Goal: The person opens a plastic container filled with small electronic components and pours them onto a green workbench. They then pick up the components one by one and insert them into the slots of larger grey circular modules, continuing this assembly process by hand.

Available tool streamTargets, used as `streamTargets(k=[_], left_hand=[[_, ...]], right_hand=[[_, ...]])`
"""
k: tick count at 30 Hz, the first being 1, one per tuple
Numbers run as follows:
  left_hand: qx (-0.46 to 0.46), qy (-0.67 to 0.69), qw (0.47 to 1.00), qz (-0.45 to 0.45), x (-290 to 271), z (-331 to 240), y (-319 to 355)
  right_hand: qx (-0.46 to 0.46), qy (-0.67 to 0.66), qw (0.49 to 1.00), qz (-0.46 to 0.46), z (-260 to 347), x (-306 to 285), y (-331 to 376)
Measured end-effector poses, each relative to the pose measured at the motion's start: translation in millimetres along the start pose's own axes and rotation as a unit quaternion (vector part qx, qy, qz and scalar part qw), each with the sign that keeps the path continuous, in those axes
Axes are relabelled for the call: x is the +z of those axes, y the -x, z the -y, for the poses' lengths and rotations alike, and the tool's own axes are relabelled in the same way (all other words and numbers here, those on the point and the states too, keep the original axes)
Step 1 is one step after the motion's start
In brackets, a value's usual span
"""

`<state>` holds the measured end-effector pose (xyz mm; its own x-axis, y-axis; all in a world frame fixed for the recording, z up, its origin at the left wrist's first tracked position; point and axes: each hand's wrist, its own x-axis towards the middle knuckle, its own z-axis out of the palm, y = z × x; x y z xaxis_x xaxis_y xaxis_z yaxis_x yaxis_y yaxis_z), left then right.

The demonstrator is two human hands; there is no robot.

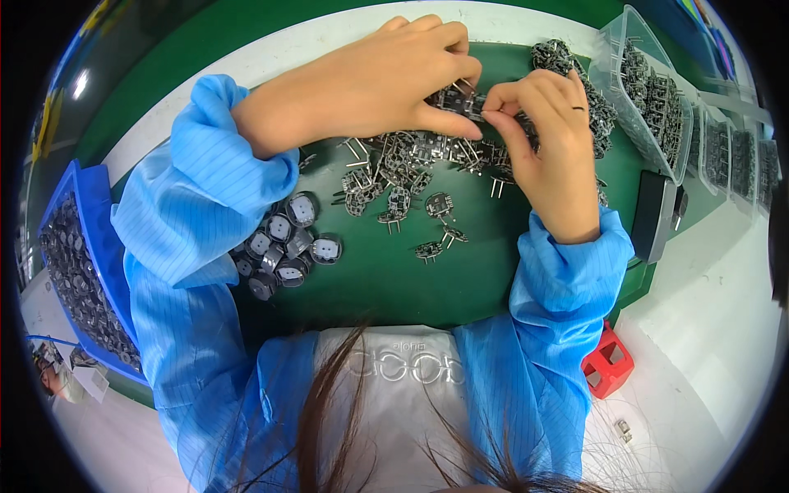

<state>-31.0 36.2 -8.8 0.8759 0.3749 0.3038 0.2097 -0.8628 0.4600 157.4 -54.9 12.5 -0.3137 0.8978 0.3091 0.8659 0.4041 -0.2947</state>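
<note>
Over the far side of the green mat, my left hand (403, 78) has its fingers curled and thumb stretched out around a small dark part with metal pins (457, 100). My right hand (546, 123) comes in from the right, thumb and forefinger pinched at the right end of that same part. The fingertips cover much of it. Beneath and in front of both hands lies a loose heap of similar dark pronged parts (399, 168), with a few strays (440, 205) nearer me. A cluster of round grey housings (288, 238) lies near my left forearm.
A blue bin (103, 263) full of small dark pieces stands at the left. At the right are a clear plastic box (678, 140) of pronged parts, more clear trays (727, 156), a black box-shaped device (653, 215) and a red plastic block (610, 363). Another dark pile (596, 107) lies behind my right hand.
</note>
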Motion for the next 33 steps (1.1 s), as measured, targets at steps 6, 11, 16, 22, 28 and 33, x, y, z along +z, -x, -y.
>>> streamTargets(k=[6, 11, 16, 22, 28, 33], left_hand=[[-0.003, 0.151, 0.988, -0.041, -8, -14, -16], [-0.013, 0.269, 0.963, -0.003, -3, -28, -9], [0.014, 0.321, 0.947, 0.001, -20, -29, -13], [-0.01, 0.312, 0.95, -0.006, -12, -25, -7], [-0.131, 0.461, 0.878, 0.001, -16, -35, -9], [-0.254, 0.536, 0.804, -0.029, -22, -21, -4]], right_hand=[[0.038, -0.062, 0.982, -0.172, 10, -14, -7], [0.133, -0.088, 0.968, -0.191, 21, -10, 6], [0.365, -0.498, 0.772, -0.152, 22, -3, 3], [0.315, -0.55, 0.762, -0.134, 19, -7, 1], [0.265, -0.551, 0.762, -0.216, 36, 1, -7], [0.299, -0.5, 0.804, -0.123, 34, 5, 0]])
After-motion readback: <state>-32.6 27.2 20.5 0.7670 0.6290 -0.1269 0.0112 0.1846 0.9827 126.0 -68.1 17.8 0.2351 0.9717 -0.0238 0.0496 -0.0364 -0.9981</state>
